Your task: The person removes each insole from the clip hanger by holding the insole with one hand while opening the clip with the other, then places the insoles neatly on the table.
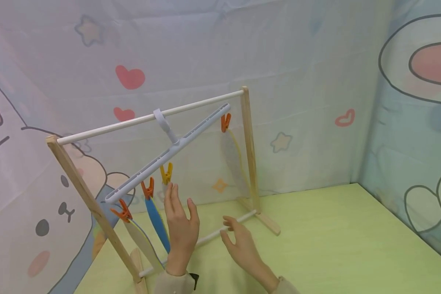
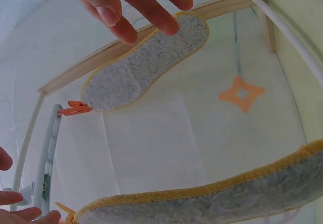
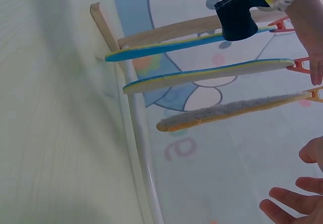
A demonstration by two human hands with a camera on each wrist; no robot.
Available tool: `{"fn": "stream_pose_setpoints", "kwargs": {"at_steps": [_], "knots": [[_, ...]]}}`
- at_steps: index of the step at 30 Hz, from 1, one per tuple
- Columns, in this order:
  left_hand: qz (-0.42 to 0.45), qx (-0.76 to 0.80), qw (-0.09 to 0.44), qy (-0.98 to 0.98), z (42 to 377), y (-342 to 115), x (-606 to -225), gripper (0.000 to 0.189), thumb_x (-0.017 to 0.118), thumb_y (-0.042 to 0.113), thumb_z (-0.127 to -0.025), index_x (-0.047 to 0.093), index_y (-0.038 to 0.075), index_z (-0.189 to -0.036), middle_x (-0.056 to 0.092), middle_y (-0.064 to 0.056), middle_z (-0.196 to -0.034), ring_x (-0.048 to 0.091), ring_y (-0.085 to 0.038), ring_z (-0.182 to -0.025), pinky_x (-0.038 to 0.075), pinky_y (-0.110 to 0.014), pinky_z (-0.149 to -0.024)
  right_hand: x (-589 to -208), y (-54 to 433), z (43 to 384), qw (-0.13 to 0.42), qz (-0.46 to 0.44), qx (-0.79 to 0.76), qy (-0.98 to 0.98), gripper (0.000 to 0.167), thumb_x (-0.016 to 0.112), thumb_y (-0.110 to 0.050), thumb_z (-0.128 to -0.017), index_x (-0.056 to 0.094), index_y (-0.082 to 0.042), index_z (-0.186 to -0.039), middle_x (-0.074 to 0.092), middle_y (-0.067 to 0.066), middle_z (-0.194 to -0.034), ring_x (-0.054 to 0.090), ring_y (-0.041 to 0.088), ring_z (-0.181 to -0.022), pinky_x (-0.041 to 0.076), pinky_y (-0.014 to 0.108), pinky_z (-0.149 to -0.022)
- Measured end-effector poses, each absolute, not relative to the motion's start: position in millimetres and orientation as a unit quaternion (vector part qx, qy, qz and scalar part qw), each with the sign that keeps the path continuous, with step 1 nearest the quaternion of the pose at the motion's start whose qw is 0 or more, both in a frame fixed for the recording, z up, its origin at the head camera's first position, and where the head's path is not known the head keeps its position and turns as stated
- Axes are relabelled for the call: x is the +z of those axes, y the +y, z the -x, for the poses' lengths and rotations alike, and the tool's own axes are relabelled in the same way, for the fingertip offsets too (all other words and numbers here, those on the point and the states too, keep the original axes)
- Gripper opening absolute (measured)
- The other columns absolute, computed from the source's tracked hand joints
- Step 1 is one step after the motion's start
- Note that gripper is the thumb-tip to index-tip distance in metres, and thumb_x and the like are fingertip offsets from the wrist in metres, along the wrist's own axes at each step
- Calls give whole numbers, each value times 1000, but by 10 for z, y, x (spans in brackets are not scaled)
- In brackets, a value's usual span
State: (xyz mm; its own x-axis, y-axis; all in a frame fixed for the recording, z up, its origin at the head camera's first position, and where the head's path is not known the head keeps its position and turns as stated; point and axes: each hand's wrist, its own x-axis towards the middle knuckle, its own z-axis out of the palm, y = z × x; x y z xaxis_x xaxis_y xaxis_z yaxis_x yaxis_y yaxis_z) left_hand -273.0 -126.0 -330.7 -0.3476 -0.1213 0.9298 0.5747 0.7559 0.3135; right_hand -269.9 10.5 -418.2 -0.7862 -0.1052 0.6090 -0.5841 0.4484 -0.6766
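My left hand [image 1: 182, 228] is raised, fingers straight, with the fingertips close to a yellow clothespin [image 1: 166, 173]; contact cannot be told. Relaxed and holding nothing, my right hand [image 1: 240, 247] hovers to its right. A white hanger [image 1: 174, 150] bears the clothespins. From the yellow one hangs a fuzzy grey insole [image 2: 202, 206] with yellow edging, mostly behind my left hand in the head view. An orange clothespin [image 1: 226, 122] at the far end holds another fuzzy insole [image 2: 146, 67]. Two more orange clothespins [image 1: 148, 188] grip a blue-faced insole [image 1: 156, 222] and a pale-faced insole [image 1: 141, 241].
The hanger hooks over the white top rod [image 1: 106, 129] of a wooden-legged rack [image 1: 250, 151]. A lower white rod [image 1: 214, 234] joins its feet. It stands on a yellow-green table [image 1: 323, 237], before a patterned cloth backdrop [image 1: 312, 98].
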Motion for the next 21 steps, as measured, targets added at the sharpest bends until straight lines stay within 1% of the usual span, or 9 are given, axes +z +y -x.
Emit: {"fn": "stream_pose_setpoints", "kwargs": {"at_steps": [4,8,12,18,21], "knots": [[144,-328,543,-760,2723,-1277,-3277,44,50,-1,-85,37,-15,-125,37,-31,-130,38,-41,-121,39,-50,-94,-4178,88,2718,244,-223,488,-808,35,53,-17,-89,47,0,-119,62,17,-106,60,29,-91,47,45,-79],[138,-339,525,-768,2702,-1297,-3241,43,47,2,-87,37,-14,-126,37,-31,-130,37,-42,-122,38,-51,-94,-4193,72,2737,215,-228,507,-803,36,51,-18,-89,47,0,-119,61,18,-107,59,31,-93,47,47,-80],[139,-347,514,-772,2700,-1317,-3230,42,45,1,-88,35,-14,-127,35,-30,-132,36,-43,-121,37,-54,-92,-4201,61,2739,188,-229,520,-801,37,50,-22,-90,47,-1,-120,61,17,-107,60,31,-94,47,49,-82],[145,-358,508,-770,2712,-1327,-3218,41,42,3,-90,35,-13,-127,34,-31,-133,36,-44,-122,37,-56,-91,-4195,62,2747,178,-231,523,-801,37,49,-25,-91,47,-1,-119,62,19,-107,61,31,-91,48,49,-74],[148,-359,504,-771,2716,-1318,-3193,41,42,4,-91,35,-13,-127,33,-31,-133,35,-44,-122,37,-56,-92,-4182,69,2750,176,-231,524,-801,37,48,-26,-91,47,-1,-119,61,19,-108,61,31,-92,48,48,-73]]}}
